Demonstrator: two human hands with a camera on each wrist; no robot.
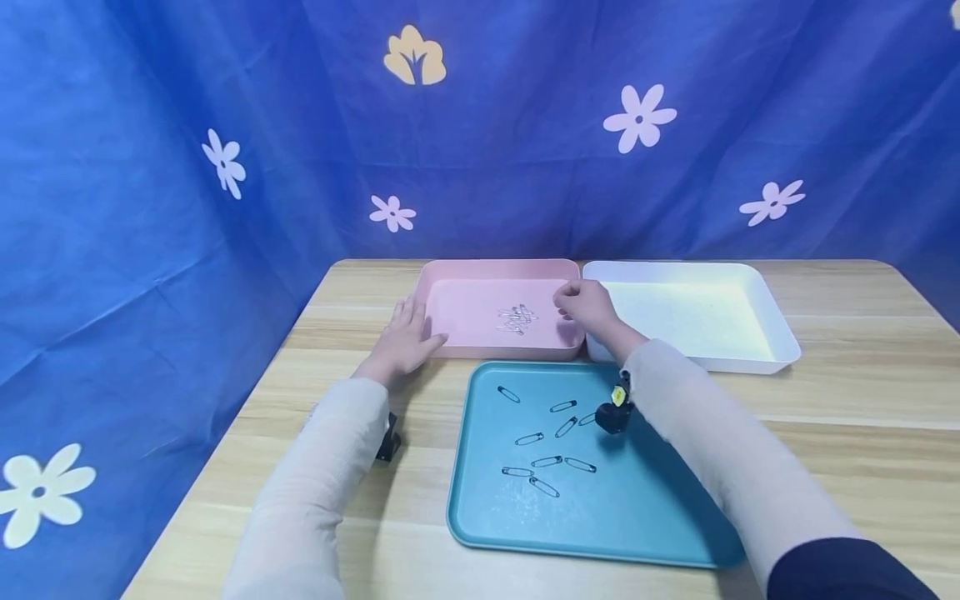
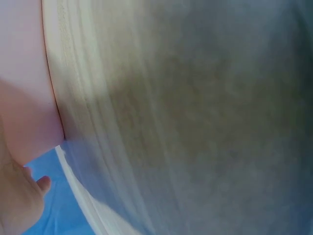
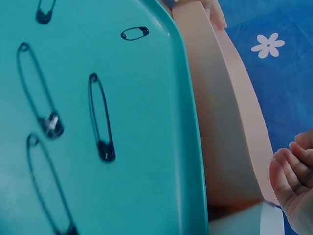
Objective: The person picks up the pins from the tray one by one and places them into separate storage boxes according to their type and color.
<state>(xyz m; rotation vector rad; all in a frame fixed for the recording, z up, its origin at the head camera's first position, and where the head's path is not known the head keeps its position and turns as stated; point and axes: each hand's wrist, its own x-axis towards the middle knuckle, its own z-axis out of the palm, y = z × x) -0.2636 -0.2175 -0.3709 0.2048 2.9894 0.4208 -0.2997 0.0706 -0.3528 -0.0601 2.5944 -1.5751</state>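
My left hand (image 1: 401, 342) rests at the left end of a pink tray (image 1: 480, 352), its fingers stretched along the rim and its thumb over the front corner. Over the right end of that tray hangs my right hand (image 1: 588, 307), fingers curled in and thumb against them. The right wrist view shows the curled fingers (image 3: 288, 176), with no pin visible at their tips; I cannot tell whether one is hidden inside. A small heap of silvery safety pins (image 1: 517, 318) lies in the pink tray. Several dark safety pins (image 1: 547, 461) are spread over a teal tray (image 1: 525, 525) nearer to me.
A white tray (image 1: 712, 364) adjoins the pink one on the right. Both stand at the back of the wooden table (image 1: 847, 417), before a blue flowered cloth (image 1: 510, 125). My right forearm (image 1: 720, 450) crosses above the teal tray's right part.
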